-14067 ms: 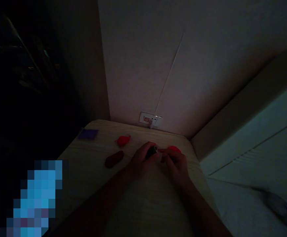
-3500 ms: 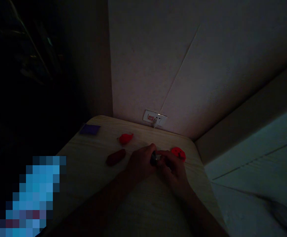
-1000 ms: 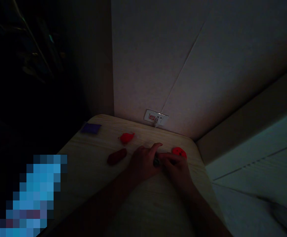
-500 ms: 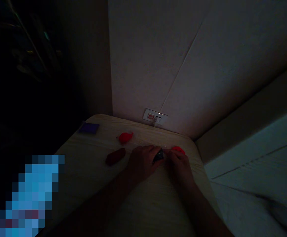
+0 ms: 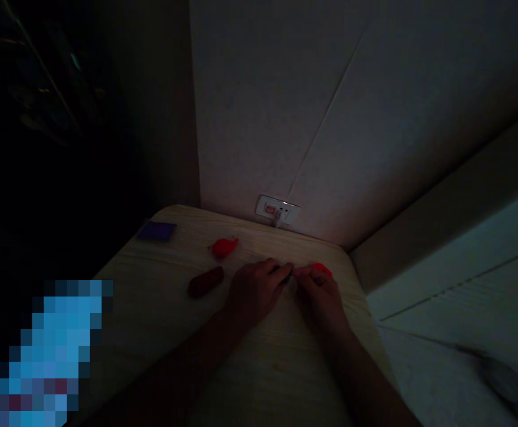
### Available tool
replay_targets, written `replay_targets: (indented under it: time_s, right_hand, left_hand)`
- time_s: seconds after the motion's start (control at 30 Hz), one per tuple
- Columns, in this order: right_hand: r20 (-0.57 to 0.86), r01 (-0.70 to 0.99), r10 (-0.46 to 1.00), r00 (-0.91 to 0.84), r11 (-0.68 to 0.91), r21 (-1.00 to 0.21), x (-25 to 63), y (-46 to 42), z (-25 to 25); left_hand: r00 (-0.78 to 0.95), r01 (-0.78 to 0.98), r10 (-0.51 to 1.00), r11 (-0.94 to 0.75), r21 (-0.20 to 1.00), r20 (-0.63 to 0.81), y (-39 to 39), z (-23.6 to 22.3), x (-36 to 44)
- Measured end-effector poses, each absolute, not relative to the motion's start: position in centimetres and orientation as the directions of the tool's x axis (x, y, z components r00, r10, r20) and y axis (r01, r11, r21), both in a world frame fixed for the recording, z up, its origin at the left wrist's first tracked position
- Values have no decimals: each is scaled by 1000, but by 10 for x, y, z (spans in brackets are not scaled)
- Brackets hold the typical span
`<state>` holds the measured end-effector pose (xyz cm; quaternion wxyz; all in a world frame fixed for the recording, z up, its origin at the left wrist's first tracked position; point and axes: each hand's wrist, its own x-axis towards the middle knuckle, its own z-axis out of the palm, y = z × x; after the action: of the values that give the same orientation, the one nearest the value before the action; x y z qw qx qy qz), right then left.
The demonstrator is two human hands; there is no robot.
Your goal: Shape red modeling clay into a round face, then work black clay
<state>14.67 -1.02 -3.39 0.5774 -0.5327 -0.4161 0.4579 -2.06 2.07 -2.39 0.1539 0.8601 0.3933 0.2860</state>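
My left hand (image 5: 255, 292) is closed around a small black packet (image 5: 289, 275), and only a dark sliver of it shows between the fingers. Touching or very near its right end, my right hand (image 5: 323, 299) holds thumb and fingertips in a pinch; what lies between them is too dark to make out. A bright red flat round piece (image 5: 322, 270) rests just behind the right fingers, partly covered by them. Left of my left hand lies a dark red oblong lump (image 5: 206, 281). Behind that is a crumpled bright red packet (image 5: 223, 247).
A purple packet (image 5: 157, 231) lies near the far left corner of the pale wooden table (image 5: 280, 367). The wall behind carries a socket plate (image 5: 277, 209) with a plug in it. A light panel (image 5: 458, 279) borders the right side. A pixelated blue patch covers the lower left.
The black packet, plainly visible half a second ago, is now mostly covered by my left fingers. Earlier its end faced my right fingertips. The red round piece is more hidden than one second ago.
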Motion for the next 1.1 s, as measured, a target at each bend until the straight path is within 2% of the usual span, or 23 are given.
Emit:
replay_targets:
  time_s: [0.1, 0.17, 0.23, 0.33, 0.43, 0.53, 0.67, 0.8, 0.93, 1.1]
  right_hand:
    - [-72, -199, 970, 232, -25, -980, 147, -10, -31]
    - [-25, -162, 974, 225, 13, -987, 147, -10, -29]
    - [48, -68, 971, 235, 66, -996, 149, -10, -27]
    - [152, 67, 960, 235, 140, -988, 151, -11, -23]
    - [211, 125, 959, 188, 189, -974, 150, -13, -17]
    - [246, 165, 961, 124, 225, -960, 150, -15, -13]
    - [281, 245, 956, 90, 252, -936, 151, -16, -12]
    - [272, 297, 951, 145, 220, -929, 147, -18, -16]
    - [228, 295, 948, 221, 158, -942, 139, -21, -20]
    - [241, 340, 948, 208, 161, -927, 135, -23, -19]
  left_hand:
    - [471, 430, 795, -586, 687, 383, 21, -24, -19]
    - [391, 264, 858, -451, 853, 332, 24, -25, -18]
    - [327, 88, 925, -234, 968, 194, 28, -25, -17]
    - [389, -121, 921, 76, 990, -24, 36, -25, -16]
    - [529, -148, 844, 196, 969, -90, 38, -21, -15]
    - [591, -137, 801, 212, 968, -91, 36, -15, -16]
    - [566, -133, 823, 152, 979, -51, 35, -13, -17]
    - [420, -55, 907, 70, 996, -40, 35, -19, -15]
    - [229, 59, 973, -53, 997, 38, 32, -22, -11]
    - [183, 141, 981, -83, 986, 57, 30, -19, -8]
